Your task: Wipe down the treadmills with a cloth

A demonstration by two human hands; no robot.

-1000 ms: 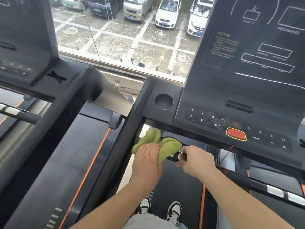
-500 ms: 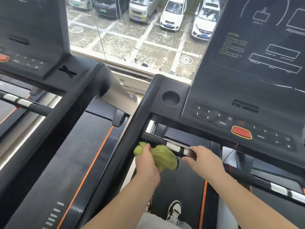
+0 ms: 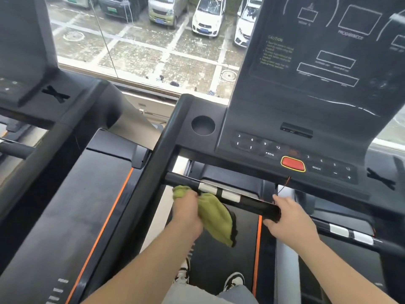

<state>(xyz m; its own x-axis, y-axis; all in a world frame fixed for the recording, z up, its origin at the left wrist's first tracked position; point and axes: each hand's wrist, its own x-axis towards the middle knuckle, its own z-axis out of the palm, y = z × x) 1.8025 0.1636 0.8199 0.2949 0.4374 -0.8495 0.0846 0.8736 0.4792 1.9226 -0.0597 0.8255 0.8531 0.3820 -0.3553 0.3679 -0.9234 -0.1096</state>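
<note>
The left hand (image 3: 188, 210) has a green cloth (image 3: 215, 218) bunched in its grip. Its back faces the camera, so the fingers themselves are hidden. A small tuft sticks out to the left, and a larger fold hangs down to the right and near side. The cloth's top edge sits against the left stretch of the treadmill's black handlebar (image 3: 254, 204), just beside the two silver sensor plates (image 3: 208, 188).

The handlebar's long axis is what matters here. It runs from far-left, where it meets the frame below the console (image 3: 285, 137), to near-right. At that near-right end the right hand (image 3: 291, 224) has its fingers (image 3: 274, 223) curled round the bar, holding it.

The bare length of bar lies to the right of the cloth, between the two hands. The left hand is the nearer one and already carries the cloth, so the next stroke most likely slides rightward along the bar over the plates. To reach the very end, the right hand would probably have to let go — otherwise that section stays covered.
</note>
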